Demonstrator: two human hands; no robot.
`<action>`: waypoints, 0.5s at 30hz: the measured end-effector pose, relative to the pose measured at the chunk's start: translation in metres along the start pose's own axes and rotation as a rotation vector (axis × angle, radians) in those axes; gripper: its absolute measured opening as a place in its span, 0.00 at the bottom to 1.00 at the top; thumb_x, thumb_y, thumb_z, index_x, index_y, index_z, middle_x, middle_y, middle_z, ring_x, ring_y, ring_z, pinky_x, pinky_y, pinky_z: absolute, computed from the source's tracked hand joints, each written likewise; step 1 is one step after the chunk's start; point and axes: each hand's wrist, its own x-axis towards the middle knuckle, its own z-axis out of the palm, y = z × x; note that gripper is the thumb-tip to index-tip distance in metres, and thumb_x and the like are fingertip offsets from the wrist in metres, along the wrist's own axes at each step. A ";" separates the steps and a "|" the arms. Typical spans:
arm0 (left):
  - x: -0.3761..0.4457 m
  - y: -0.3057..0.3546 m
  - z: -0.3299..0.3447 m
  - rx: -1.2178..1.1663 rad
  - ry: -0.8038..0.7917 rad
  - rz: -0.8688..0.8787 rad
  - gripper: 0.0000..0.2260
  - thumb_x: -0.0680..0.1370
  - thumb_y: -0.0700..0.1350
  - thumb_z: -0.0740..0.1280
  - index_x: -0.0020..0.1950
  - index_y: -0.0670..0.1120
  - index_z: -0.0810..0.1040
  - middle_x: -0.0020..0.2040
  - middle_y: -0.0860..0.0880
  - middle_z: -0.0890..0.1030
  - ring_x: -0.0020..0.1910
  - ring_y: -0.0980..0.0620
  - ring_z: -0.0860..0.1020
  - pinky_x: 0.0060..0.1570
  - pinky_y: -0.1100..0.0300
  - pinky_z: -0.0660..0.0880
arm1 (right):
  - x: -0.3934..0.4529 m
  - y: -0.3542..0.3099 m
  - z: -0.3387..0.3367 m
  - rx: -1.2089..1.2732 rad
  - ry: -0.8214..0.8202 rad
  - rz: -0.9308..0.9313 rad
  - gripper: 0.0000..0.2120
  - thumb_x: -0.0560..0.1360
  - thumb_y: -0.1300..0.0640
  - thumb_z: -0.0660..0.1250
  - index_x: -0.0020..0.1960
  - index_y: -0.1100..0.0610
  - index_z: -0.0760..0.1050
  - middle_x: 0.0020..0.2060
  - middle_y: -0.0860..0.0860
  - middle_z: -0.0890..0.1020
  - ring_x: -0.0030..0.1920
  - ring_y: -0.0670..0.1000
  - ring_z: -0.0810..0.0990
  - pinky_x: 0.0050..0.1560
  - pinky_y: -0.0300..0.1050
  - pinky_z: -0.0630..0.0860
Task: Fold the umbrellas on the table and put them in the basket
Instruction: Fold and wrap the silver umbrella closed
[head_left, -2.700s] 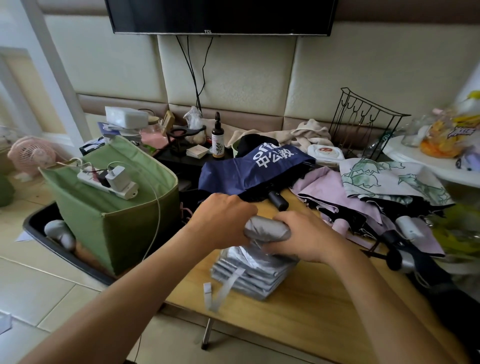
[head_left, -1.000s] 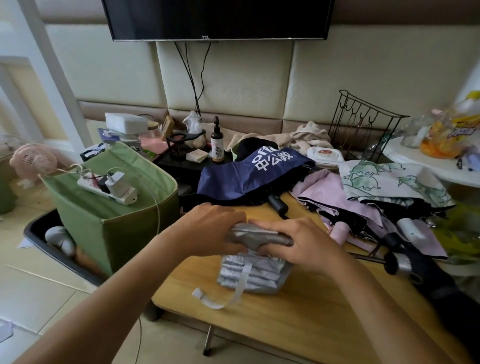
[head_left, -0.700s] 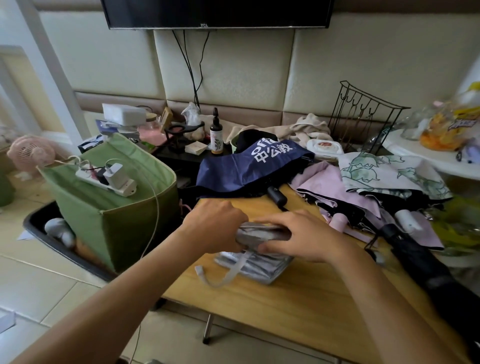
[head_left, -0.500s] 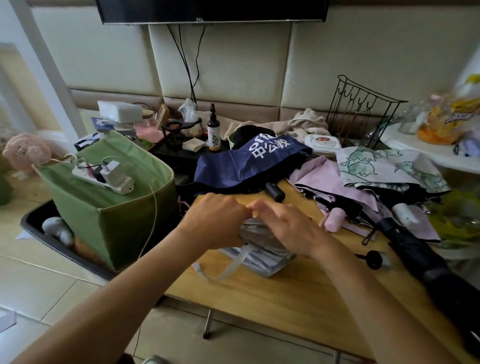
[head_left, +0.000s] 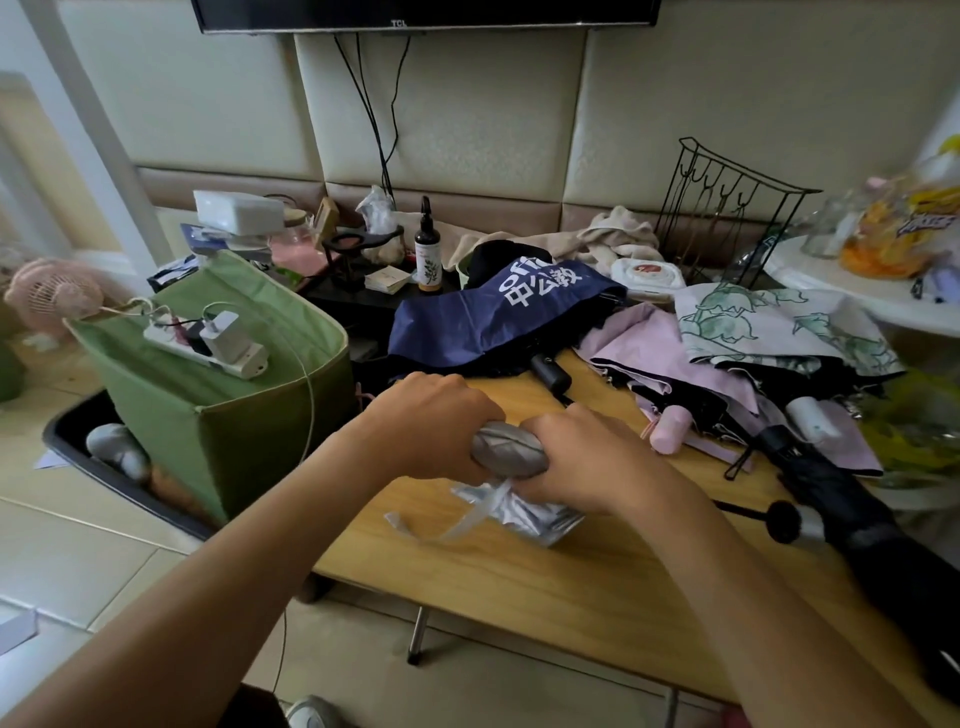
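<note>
Nearest the camera, the person is working the silver umbrella at the front edge of the wooden table. The left hand is curling tightly round the rolled end, and the right hand is gripping the bundle beside it, fingers wrapped under the pleats. The cloth looks thin, light and slick, likely to spring loose unless the roll is being held firmly near the middle; its closing strap is dangling free below and probably needs wrapping next.

To the right, a black umbrella is lying along the table's edge. Further back, a navy umbrella, a pink umbrella and a leaf-print umbrella are sprawling in an overlapping heap, not yet folded. These soft canopies with stiff ribs may snag one another when lifted.

To the left, the green basket is standing just beside the table, but a power strip with a charger is sitting across its top, seemingly blocking the opening.
</note>
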 end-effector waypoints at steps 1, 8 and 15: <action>-0.001 -0.002 0.001 -0.033 -0.001 -0.008 0.12 0.72 0.63 0.70 0.44 0.56 0.74 0.37 0.56 0.75 0.39 0.52 0.75 0.40 0.57 0.69 | 0.001 -0.002 0.000 0.004 0.019 -0.002 0.13 0.70 0.43 0.74 0.50 0.48 0.78 0.43 0.48 0.79 0.43 0.54 0.77 0.41 0.46 0.70; -0.005 0.011 0.025 0.124 0.349 0.178 0.26 0.64 0.62 0.79 0.53 0.53 0.74 0.43 0.54 0.79 0.42 0.50 0.80 0.41 0.55 0.73 | 0.003 0.022 -0.004 0.335 -0.227 0.056 0.14 0.67 0.43 0.79 0.38 0.51 0.78 0.33 0.47 0.82 0.34 0.49 0.80 0.37 0.47 0.73; -0.008 -0.002 0.006 -0.068 -0.009 -0.005 0.18 0.71 0.65 0.72 0.53 0.56 0.78 0.46 0.54 0.82 0.47 0.52 0.79 0.43 0.56 0.72 | -0.005 0.001 -0.007 0.085 -0.131 0.009 0.21 0.67 0.39 0.78 0.50 0.46 0.73 0.47 0.45 0.79 0.48 0.51 0.79 0.43 0.50 0.75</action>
